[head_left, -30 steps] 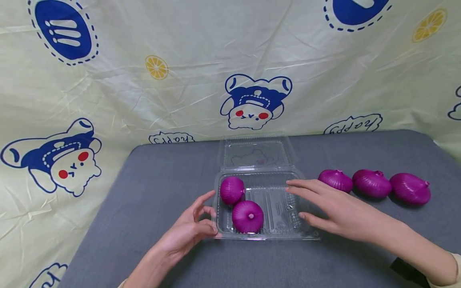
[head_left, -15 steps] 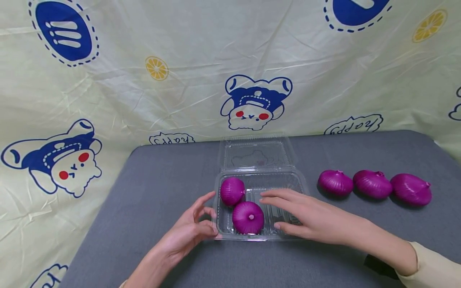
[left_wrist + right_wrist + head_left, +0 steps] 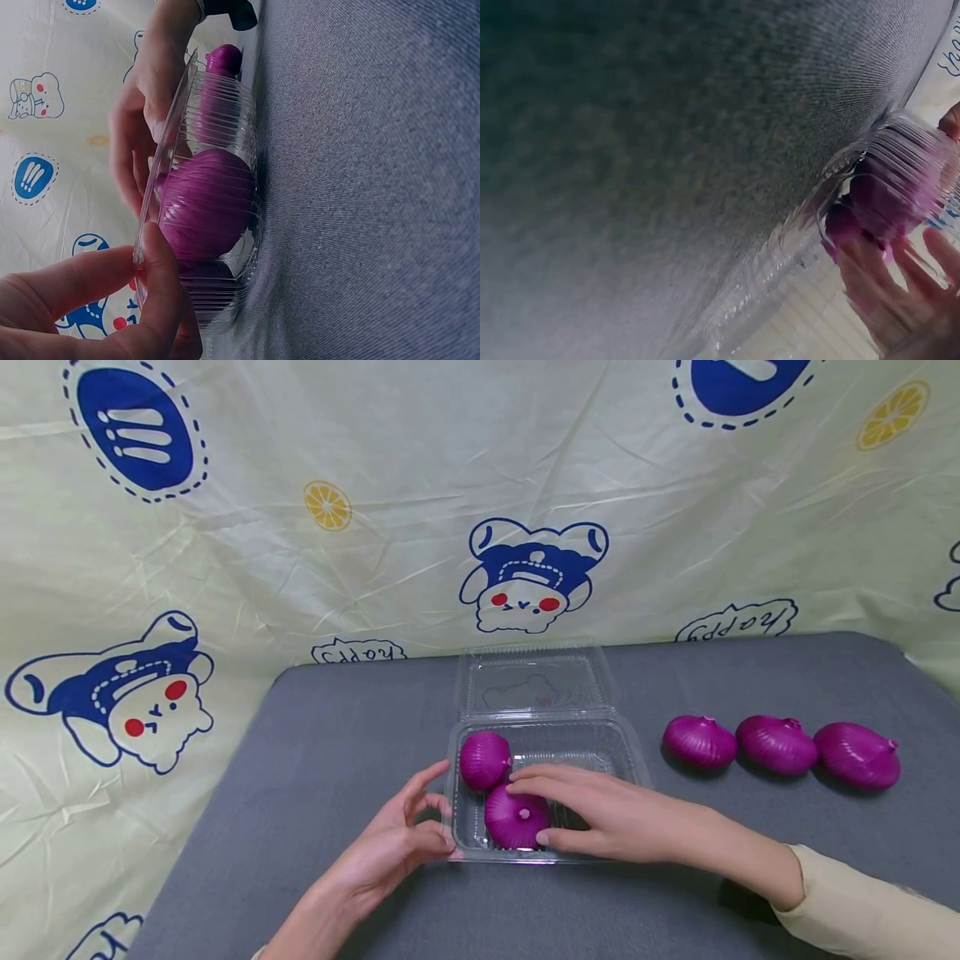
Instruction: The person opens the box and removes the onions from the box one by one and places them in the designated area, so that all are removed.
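A clear plastic clamshell box [image 3: 636, 758] lies with its lid folded back. Two purple onions sit in its left part, a rear onion [image 3: 483, 762] and a front onion [image 3: 508, 825], close together. My left hand [image 3: 393, 839] pinches the box's left front rim between thumb and fingers; the left wrist view shows this grip beside the onion [image 3: 210, 202] behind the ribbed wall. My right hand [image 3: 618, 817] reaches over the box from the right. Its fingers lie extended at the front onion, thumb by its right side; whether they touch it is hard to tell. The right wrist view is blurred.
Three more purple onions stand in a row right of the box: a left one [image 3: 699, 742], a middle one [image 3: 776, 745] and a right one [image 3: 857, 756]. The transparent lid [image 3: 536, 681] extends backward on the grey tabletop [image 3: 360, 718]. A printed curtain [image 3: 405, 568] hangs behind.
My right hand has moved left across the box, from its right edge to the front onion. The left hand, box and onions have stayed in place.
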Demonstrator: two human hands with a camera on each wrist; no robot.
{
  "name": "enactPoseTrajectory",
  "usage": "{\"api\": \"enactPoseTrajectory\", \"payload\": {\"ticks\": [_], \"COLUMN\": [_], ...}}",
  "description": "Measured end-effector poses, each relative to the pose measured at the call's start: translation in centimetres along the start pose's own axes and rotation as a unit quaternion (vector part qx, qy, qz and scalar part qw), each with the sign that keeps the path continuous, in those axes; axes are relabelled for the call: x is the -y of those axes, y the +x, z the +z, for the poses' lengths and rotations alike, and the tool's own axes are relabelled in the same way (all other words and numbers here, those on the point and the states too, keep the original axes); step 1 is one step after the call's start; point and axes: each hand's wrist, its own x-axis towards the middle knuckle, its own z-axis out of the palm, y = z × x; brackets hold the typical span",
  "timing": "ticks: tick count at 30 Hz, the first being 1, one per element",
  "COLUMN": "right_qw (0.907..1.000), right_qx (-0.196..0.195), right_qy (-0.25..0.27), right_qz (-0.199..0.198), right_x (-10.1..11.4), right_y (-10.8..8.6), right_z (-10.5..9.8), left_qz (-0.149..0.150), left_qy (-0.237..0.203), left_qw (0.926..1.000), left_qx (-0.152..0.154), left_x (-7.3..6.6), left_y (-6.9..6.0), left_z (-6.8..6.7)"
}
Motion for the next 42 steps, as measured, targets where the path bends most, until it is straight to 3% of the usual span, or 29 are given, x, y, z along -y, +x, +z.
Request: {"api": "enactPoseTrajectory", "payload": {"ticks": [9,26,36,42], "right_qw": [0.9998,0.9942,0.9936,0.9979], "right_qx": [0.013,0.042,0.034,0.019], "right_qy": [0.015,0.086,0.091,0.038], "right_qz": [0.003,0.051,0.059,0.048], "right_x": [-0.2,-0.8,-1.1,-0.9], "right_y": [1.1,2.1,2.1,1.9], "right_z": [0.7,0.4,0.0,-0.5], "left_qz": [0.002,-0.003,-0.001,-0.003], "left_qy": [-0.001,-0.002,-0.002,-0.001], "left_qw": [1.0000,1.0000,1.0000,1.0000], "left_qx": [0.003,-0.003,-0.004,-0.005], "left_x": [0.0,-0.1,-0.1,0.0], "left_y": [-0.1,-0.1,0.0,0.0], "left_z": [0.0,0.0,0.0,0.0]}}
